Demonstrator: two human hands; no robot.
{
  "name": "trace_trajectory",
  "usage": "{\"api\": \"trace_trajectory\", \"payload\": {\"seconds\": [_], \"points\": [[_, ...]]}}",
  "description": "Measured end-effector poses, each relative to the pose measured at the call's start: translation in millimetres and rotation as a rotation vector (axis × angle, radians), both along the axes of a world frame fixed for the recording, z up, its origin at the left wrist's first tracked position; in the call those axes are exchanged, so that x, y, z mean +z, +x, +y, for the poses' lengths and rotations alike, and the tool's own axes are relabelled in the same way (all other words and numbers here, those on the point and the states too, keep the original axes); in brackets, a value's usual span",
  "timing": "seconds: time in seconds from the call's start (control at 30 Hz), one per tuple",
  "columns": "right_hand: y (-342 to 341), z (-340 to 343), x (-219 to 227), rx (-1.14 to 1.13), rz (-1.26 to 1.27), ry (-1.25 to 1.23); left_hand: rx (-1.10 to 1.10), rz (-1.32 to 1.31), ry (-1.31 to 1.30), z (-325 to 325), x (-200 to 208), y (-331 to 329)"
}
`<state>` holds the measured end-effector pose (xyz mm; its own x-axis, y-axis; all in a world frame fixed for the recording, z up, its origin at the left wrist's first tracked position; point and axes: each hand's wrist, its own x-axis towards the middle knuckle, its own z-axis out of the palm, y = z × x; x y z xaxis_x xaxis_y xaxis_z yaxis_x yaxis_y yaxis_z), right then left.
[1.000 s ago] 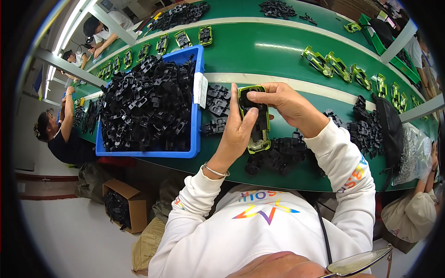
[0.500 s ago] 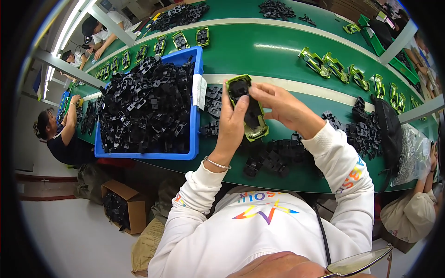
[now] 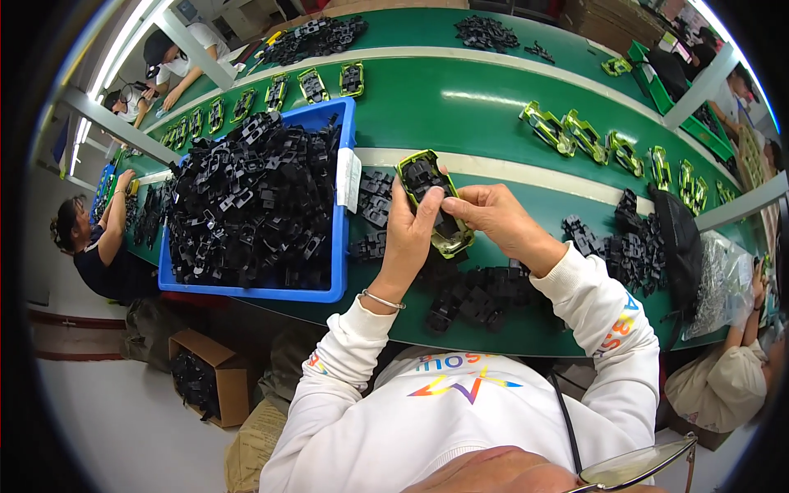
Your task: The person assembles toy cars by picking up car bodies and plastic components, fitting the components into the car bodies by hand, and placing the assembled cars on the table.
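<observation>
My left hand is closed around the left side of a lime-green toy car shell, its thumb lying across the middle. Black plastic inserts sit inside the shell's far end. From the right, my right hand reaches the shell with thumb and fingers closed on its edge, the thumb pressing near the black part. Under the shell, on the green bench, lie loose black plastic pieces. To the left of my hands stands a blue bin heaped with black plastic parts.
Green shells stand in a row on the conveyor ahead, with others at its left. Black pieces and a black bag lie at the right. Several co-workers sit around; a cardboard box is on the floor.
My right fingers have slid from the shell's far end down to its middle. The black insert now lies flatter in the shell. My head view has shifted slightly.
</observation>
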<state>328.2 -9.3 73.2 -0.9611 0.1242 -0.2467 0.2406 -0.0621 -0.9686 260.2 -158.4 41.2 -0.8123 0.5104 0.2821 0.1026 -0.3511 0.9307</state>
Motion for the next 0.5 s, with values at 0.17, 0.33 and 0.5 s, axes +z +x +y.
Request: {"api": "trace_trajectory", "payload": {"seconds": [0.17,0.33,0.5], "points": [[-45,33,-11,-0.073,0.026,-0.049,-0.049,-0.204,0.029,-8,-8,-4],[-141,88,-44,-0.311,0.043,0.135,-0.130,-0.176,0.031,-34,-1,3],[-254,129,-88,-0.369,0.062,0.455,-0.132,-0.239,-0.056,-60,12,5]]}}
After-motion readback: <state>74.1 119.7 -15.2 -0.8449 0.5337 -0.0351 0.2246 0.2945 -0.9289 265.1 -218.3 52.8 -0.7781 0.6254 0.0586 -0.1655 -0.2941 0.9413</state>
